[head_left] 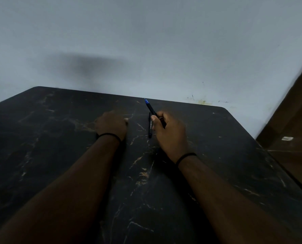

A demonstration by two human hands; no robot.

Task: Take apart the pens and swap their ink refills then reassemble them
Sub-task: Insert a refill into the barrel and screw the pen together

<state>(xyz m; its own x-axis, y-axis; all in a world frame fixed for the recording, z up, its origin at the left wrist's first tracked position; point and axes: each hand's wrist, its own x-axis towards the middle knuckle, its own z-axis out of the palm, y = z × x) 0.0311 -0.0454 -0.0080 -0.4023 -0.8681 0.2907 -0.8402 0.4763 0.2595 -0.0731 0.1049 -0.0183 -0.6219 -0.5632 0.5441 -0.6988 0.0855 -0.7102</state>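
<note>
1. Both forearms reach in from the near edge over a dark marbled table (58,155); each wrist wears a thin black band.
2. Left hand (111,125) lies knuckles up on the table, left of centre; its fingers are curled under in a loose fist and nothing shows in it; a thumb tip peeks out on its right side.
3. Right hand (169,134) sits right of centre, a little nearer than the left; its thumb and curled fingers pinch a black pen (151,109).
4. That pen slants up and away to the far left out of the grip; its blue tip end points at the far table edge; its lower part is hidden inside the hand.
5. A second pen (150,127), also black, lies flat on the table just left of the right hand, close by the thumb; it runs nearly straight from far to near, with pale lettering along the barrel; whether the hand touches it cannot be told.
6. This second pen lies between the two hands, much closer to the right one and well apart from the left.
7. Beyond the table rises a pale wall (164,41), with small stains near the table's far right corner; a brown surface (294,120) stands at the far right.
</note>
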